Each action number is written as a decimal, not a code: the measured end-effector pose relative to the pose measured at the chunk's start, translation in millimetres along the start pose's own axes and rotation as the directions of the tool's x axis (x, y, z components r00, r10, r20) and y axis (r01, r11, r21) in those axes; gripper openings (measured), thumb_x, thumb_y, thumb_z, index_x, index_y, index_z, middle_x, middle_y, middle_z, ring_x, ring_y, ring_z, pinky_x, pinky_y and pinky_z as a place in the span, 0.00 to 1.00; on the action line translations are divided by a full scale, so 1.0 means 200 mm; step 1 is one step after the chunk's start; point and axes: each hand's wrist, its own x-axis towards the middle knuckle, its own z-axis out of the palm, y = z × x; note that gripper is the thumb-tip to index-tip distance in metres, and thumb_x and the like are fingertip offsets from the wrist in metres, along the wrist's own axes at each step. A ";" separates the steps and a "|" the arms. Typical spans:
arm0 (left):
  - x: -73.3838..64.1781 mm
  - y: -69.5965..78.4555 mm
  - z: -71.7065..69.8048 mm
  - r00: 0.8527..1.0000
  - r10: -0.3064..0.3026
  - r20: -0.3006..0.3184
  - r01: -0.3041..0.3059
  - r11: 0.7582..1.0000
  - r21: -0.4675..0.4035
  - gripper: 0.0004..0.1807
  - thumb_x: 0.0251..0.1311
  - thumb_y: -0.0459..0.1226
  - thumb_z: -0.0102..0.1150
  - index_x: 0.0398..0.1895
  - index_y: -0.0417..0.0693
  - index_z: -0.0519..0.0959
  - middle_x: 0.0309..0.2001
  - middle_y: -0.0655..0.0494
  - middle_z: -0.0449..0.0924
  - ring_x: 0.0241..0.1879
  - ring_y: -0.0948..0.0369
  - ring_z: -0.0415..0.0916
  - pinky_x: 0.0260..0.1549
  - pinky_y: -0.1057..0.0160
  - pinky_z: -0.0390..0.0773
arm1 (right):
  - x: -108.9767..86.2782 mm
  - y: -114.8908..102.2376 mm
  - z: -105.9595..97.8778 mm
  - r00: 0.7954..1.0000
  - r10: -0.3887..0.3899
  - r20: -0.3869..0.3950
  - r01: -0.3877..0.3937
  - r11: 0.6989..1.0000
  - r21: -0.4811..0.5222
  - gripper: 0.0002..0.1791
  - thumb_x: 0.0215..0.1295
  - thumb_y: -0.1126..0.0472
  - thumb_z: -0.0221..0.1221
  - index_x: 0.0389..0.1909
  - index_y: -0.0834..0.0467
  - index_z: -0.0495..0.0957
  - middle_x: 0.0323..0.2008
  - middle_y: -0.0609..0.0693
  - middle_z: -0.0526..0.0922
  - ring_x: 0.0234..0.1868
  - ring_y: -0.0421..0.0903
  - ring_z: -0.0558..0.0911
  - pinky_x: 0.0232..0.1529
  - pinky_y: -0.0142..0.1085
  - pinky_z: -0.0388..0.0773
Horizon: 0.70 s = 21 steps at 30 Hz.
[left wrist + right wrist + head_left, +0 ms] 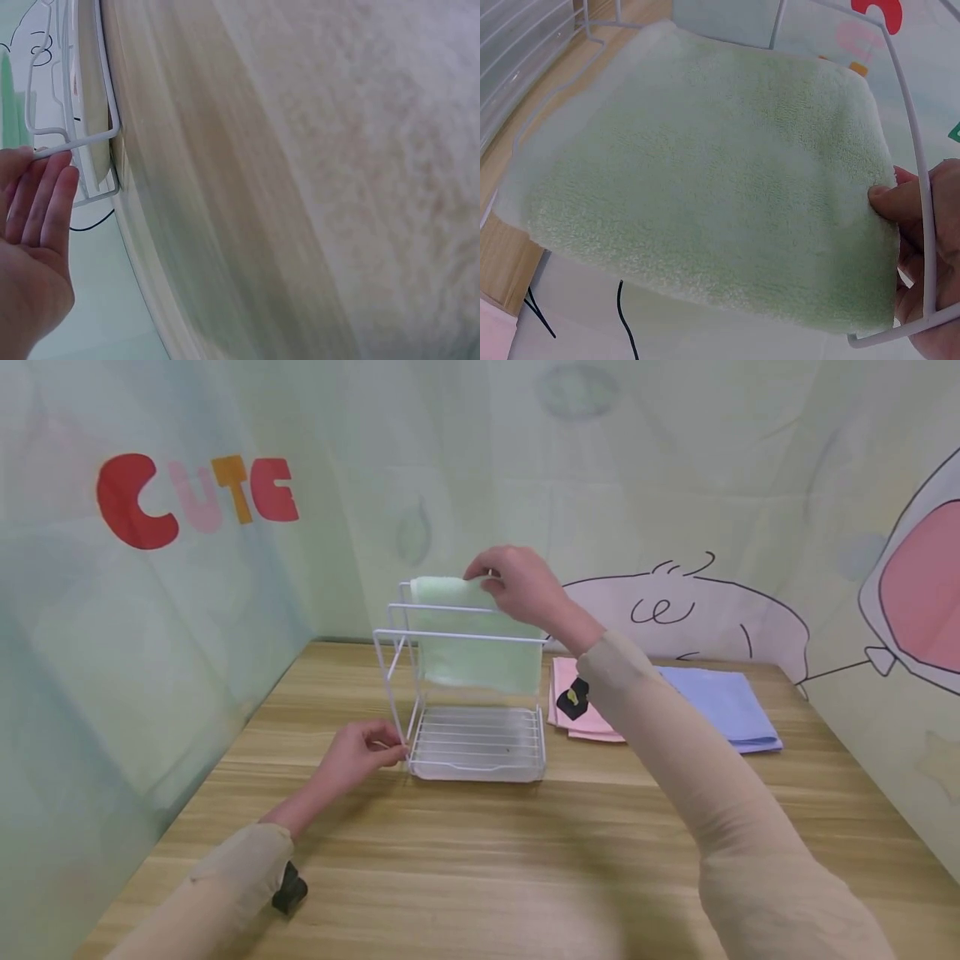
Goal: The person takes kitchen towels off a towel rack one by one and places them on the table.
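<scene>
A white wire rack (465,636) stands on the table, with three raised bars and a drip tray (480,772) under its base wires. Over the rearmost bar hangs a light green towel (480,664), fuzzy in the right wrist view. My right hand (525,585) pinches the towel's top edge between thumb and fingers, above the rack's right half. Down at the front left corner of the rack, my left hand (352,752) pinches the white wire; the left wrist view shows the fingertips on that wire (90,139).
Right of the rack lie a folded pink cloth (562,693), partly hidden by my right sleeve, and a blue cloth (720,702). Printed curtains (465,468) enclose the wooden table (480,860) at the back and sides.
</scene>
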 end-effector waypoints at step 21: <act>-0.01 0.00 -0.01 1.000 -0.007 0.005 0.007 0.999 -0.032 0.08 0.53 0.35 0.66 0.32 0.38 0.79 0.35 0.41 0.83 0.33 0.51 0.84 0.30 0.67 0.85 | 0.01 -0.01 0.00 1.000 0.014 0.005 -0.014 0.999 -0.029 0.16 0.64 0.71 0.50 0.47 0.54 0.80 0.46 0.48 0.84 0.48 0.43 0.80 0.53 0.34 0.78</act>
